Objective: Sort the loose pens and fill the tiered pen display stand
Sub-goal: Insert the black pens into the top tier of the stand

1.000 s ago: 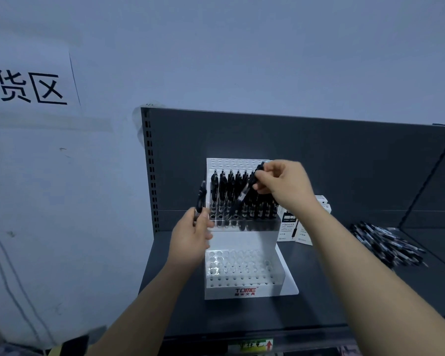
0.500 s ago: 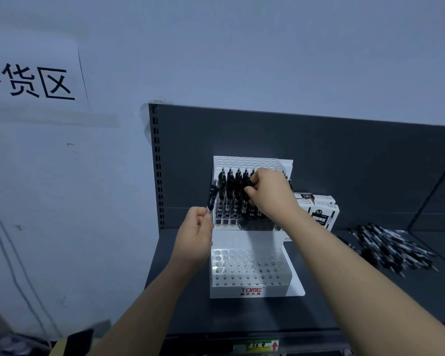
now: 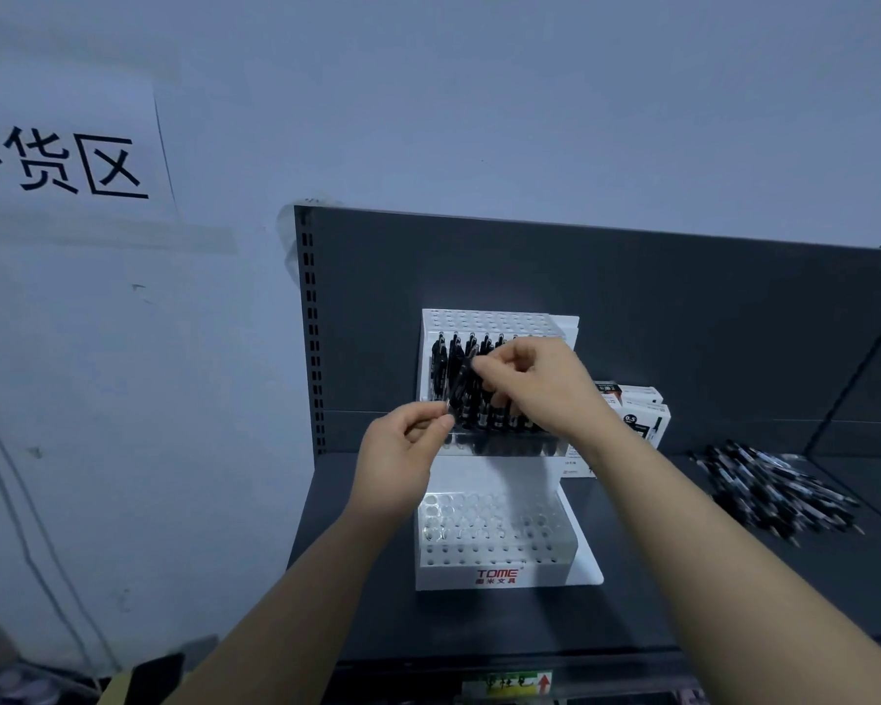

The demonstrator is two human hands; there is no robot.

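1 pen now over at R hand

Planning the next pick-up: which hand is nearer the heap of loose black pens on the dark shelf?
Right. The right hand is at the white tiered pen stand, left of the heap of loose black pens; the left hand is farther left.

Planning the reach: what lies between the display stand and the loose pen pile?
Head view: white pen boxes at the back, bare shelf nearer, with the right forearm crossing above it.
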